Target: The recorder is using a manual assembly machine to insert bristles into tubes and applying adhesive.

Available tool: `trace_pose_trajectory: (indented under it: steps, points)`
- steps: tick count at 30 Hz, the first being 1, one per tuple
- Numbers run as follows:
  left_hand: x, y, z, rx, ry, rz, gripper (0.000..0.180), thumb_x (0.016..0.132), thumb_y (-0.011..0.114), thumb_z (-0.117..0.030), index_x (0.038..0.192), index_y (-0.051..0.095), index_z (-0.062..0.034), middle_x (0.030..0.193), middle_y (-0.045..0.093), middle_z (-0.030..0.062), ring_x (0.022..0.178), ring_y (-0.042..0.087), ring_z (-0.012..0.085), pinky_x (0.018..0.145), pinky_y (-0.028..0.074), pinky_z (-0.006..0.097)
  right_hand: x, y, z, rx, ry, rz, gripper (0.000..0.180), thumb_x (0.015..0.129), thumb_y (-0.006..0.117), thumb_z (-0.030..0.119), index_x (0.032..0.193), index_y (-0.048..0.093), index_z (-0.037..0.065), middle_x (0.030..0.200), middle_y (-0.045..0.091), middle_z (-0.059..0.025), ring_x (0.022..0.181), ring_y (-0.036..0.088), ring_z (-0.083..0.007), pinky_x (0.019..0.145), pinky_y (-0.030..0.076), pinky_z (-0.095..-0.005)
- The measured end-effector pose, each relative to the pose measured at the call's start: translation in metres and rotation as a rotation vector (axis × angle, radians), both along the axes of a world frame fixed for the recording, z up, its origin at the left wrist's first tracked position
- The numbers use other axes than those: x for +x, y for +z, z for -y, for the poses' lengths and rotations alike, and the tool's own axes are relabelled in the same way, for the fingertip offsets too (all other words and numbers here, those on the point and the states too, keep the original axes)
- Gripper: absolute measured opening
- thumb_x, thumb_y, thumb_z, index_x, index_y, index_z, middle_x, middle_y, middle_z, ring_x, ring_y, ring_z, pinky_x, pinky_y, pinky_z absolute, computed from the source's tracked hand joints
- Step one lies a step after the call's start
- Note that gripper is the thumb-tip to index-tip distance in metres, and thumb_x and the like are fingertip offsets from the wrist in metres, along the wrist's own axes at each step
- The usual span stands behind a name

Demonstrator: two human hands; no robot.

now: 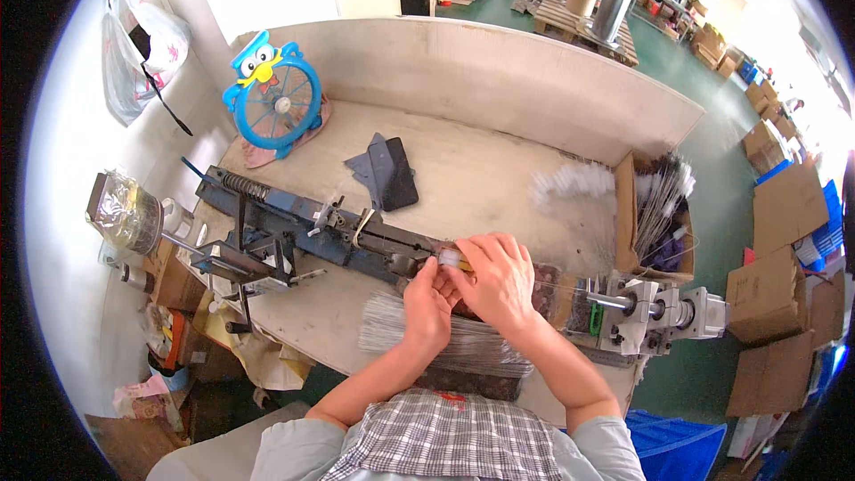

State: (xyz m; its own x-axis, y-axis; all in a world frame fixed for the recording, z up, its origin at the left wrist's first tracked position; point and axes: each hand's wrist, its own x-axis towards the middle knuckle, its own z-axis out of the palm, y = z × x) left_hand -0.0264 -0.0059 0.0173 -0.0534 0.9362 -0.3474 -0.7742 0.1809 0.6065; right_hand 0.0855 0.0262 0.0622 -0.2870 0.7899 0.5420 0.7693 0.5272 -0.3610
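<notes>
At the near side of the worktable (499, 156), twelve o'clock being straight ahead of the seated person, two bare hands meet over a dark work strip. The right hand (500, 281) arches palm-down, thumb and fingertips pinched on a small white piece (451, 258) at the centre of the dial. The left hand (427, 303) curls up against it from eight o'clock, fingers bunched; I can't tell whether they grip too. Both elbows are bent, forearms rising from five and seven.

A bundle of thin wires (383, 325) lies close by at six. Movement is hemmed by the long blue-black rail (294, 211) towards ten and the metal spindle unit (663, 312) past three — the widest room is at twelve, over pale tabletop up to the upright board (463, 76). The table's edge curves away around eight.
</notes>
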Motion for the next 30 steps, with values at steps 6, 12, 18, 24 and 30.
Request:
trace_pose_trajectory:
  steps: [6,12,18,24,30]
  points:
    - [0.006,0.003,-0.002,0.009,0.029,-0.004,0.018,0.095,0.049,-0.014,0.105,0.056,-0.0009,0.097,0.063,0.0083,0.087,0.063,0.0157,0.078,0.052,0.029,0.012,0.000,-0.001,0.093,0.089,-0.043,0.023,0.067,0.073,0.016,0.089,0.069,0.013,0.093,0.063,-0.0007,0.091,0.058,-0.0223,0.074,0.046,-0.0365]
    - [0.005,0.003,-0.001,0.042,0.033,-0.013,0.013,0.093,0.052,-0.010,0.099,0.058,-0.0008,0.095,0.063,0.0080,0.085,0.064,0.0146,0.076,0.053,0.029,0.023,0.001,-0.001,0.077,0.147,-0.006,0.020,0.067,0.073,0.015,0.088,0.070,0.015,0.093,0.063,-0.0007,0.089,0.058,-0.0228,0.074,0.047,-0.0368]
    - [0.007,0.003,-0.003,0.067,0.019,-0.055,0.010,0.091,0.053,-0.008,0.097,0.059,-0.0018,0.095,0.064,0.0063,0.084,0.063,0.0139,0.077,0.052,0.028,0.024,0.005,0.002,0.042,0.130,-0.021,0.024,0.066,0.074,0.014,0.090,0.070,0.014,0.094,0.064,-0.0024,0.089,0.058,-0.0238,0.076,0.047,-0.0375]
    - [0.006,0.004,-0.002,0.003,0.046,0.044,0.012,0.091,0.052,-0.011,0.097,0.059,-0.0030,0.095,0.064,0.0062,0.082,0.063,0.0142,0.075,0.051,0.028,0.021,-0.001,-0.001,0.012,0.171,-0.024,0.026,0.067,0.072,0.012,0.093,0.069,0.012,0.096,0.063,-0.0032,0.090,0.058,-0.0247,0.076,0.048,-0.0378]
    - [0.005,0.009,-0.002,0.005,0.080,0.101,0.015,0.092,0.051,-0.015,0.097,0.059,-0.0032,0.093,0.064,0.0060,0.082,0.063,0.0146,0.075,0.051,0.028,0.018,0.002,0.000,-0.006,0.174,-0.017,0.027,0.069,0.071,0.015,0.097,0.068,0.013,0.096,0.062,-0.0021,0.092,0.058,-0.0230,0.076,0.046,-0.0375]
